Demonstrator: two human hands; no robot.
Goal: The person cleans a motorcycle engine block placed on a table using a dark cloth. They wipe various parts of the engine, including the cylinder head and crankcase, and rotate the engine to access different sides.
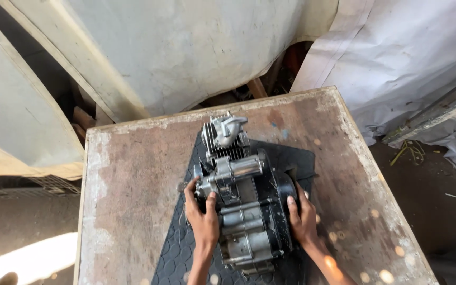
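Engine block [241, 195], small, grey metal with cooling fins at its far end, sits on a black rubber mat [172, 253] spread over a worn wooden table [127, 179]. Left hand [202, 214] curls its fingers around the engine's left side, gripping it. Right hand [302, 216] presses flat and fairly open against the dark round cover on the right side. Pale sheeting [186, 47] hangs behind the table
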